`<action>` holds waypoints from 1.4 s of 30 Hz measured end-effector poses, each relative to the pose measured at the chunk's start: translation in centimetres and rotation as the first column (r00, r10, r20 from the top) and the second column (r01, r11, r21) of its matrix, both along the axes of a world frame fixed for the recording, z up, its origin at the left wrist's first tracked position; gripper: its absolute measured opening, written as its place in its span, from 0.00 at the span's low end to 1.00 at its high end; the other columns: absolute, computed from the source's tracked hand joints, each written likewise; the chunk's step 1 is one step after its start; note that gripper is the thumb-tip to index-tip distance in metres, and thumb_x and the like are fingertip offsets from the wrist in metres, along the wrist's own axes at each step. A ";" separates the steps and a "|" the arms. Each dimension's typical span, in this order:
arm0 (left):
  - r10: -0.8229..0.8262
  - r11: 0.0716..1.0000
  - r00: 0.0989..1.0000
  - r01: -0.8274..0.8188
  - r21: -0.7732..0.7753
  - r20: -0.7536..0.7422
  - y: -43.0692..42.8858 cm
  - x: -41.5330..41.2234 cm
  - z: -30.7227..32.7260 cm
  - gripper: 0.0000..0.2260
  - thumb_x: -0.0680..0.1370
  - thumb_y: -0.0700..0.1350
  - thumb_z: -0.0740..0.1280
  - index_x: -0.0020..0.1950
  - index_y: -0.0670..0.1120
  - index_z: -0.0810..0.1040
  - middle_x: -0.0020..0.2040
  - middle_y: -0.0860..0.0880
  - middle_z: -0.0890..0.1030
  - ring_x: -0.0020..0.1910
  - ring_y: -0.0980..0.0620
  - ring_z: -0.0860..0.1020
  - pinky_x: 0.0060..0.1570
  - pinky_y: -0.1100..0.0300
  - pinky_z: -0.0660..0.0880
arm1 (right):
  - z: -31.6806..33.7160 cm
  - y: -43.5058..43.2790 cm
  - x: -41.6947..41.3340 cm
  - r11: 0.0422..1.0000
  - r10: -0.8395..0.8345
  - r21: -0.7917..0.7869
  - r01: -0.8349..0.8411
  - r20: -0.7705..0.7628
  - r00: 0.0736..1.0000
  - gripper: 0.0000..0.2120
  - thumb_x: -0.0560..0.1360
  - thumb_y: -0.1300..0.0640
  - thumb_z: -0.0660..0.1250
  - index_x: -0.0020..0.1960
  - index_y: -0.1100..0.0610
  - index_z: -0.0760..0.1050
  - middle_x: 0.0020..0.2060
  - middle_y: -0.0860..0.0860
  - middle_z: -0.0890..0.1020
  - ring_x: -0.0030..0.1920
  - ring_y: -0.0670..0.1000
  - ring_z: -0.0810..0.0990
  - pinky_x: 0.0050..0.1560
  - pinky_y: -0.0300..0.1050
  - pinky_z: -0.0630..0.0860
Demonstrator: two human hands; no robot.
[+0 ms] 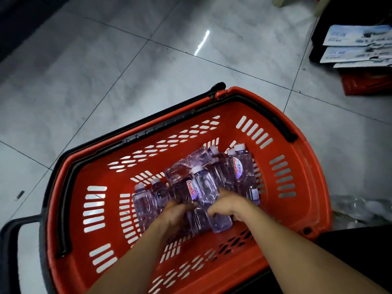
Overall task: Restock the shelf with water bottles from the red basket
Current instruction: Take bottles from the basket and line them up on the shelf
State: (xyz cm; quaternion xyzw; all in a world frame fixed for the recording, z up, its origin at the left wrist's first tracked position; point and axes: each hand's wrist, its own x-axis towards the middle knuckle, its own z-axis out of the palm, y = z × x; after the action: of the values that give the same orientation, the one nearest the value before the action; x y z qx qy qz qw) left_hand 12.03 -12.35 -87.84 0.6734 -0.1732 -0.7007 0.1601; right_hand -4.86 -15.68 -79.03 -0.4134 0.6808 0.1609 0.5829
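Water bottles lie heaped in the middle of the red basket, some flat and some crossed over others, as a person reaches in with both hands. The right hand has its grip curled round the lower body of the top bottle, whose white cap points toward the basket's far wall. The left hand sits just beside it, fingers bent down into the heap. Blur hides whether its grip is closed on a bottle.

The pile looks loose. Lifting the top bottle would likely let its neighbours roll toward the basket's left wall. Smooth plastic held low, far from the cap, could tip or slip from the hand. Two hands crowded at one spot could also knock each other.

The basket's walls stand high around the bottles, so the likely way out is straight up. Its black handles lie folded on the rim, leaving the mouth open. The near rim passes under both forearms and could catch a bottle drawn back low.

Outside the basket, tiled floor shows to its left and far side. Crumpled clear wrap lies close against its right side. A red crate and stacked cartons sit beyond that, well apart. The shelf is not in view.
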 end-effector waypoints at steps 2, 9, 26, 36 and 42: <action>0.086 0.995 0.990 -0.080 0.055 -0.111 0.7 0.2 0.5 0.12 0.73 0.38 0.73 0.55 0.37 0.79 0.44 0.42 0.85 0.42 0.44 0.81 0.40 0.52 0.77 | 0.6 0.0 -0.4 1.000 -0.015 0.010 0.015 0.004 1.000 0.34 0.71 0.63 0.68 0.75 0.61 0.62 0.66 0.58 0.74 0.63 0.55 0.76 0.64 0.52 0.75; 0.195 0.981 0.928 -0.186 0.059 -0.316 2.1 -0.1 2.9 0.11 0.73 0.32 0.67 0.54 0.40 0.79 0.46 0.40 0.84 0.42 0.43 0.83 0.45 0.46 0.80 | 1.9 -0.1 -1.7 0.982 -0.176 0.096 0.161 0.170 0.970 0.17 0.72 0.66 0.63 0.60 0.64 0.78 0.53 0.55 0.78 0.56 0.53 0.75 0.65 0.47 0.70; -0.096 0.804 0.930 -0.137 -0.579 -0.354 -1.7 -2.5 21.9 0.24 0.66 0.31 0.68 0.61 0.42 0.78 0.52 0.45 0.86 0.48 0.49 0.85 0.40 0.58 0.82 | 14.1 0.2 -6.4 0.756 -0.309 -0.183 0.628 0.746 0.590 0.31 0.67 0.66 0.77 0.67 0.59 0.71 0.55 0.58 0.83 0.55 0.54 0.83 0.64 0.54 0.75; -0.542 0.527 0.820 0.159 -0.835 -0.186 -0.5 -14.3 27.9 0.27 0.64 0.35 0.75 0.64 0.43 0.79 0.58 0.45 0.84 0.60 0.43 0.81 0.59 0.49 0.78 | 22.3 11.7 -16.2 0.380 -0.418 -0.481 0.790 0.672 0.611 0.27 0.67 0.68 0.76 0.62 0.58 0.70 0.49 0.55 0.85 0.48 0.48 0.83 0.53 0.43 0.80; -0.759 0.418 0.621 0.238 -0.877 -0.193 3.5 -24.3 30.2 0.23 0.67 0.28 0.73 0.60 0.44 0.81 0.55 0.45 0.85 0.55 0.48 0.82 0.55 0.55 0.79 | 25.5 21.6 -20.9 0.019 -0.551 -0.599 0.801 0.662 0.508 0.29 0.67 0.70 0.75 0.64 0.58 0.70 0.48 0.51 0.86 0.47 0.44 0.84 0.48 0.35 0.78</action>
State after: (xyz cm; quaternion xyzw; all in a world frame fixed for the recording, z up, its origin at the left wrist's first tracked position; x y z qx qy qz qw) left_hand -12.27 -8.84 -57.66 0.1963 -0.6078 -0.7278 0.2498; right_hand -25.80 5.87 -53.55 -0.2802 0.6880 -0.5645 0.3599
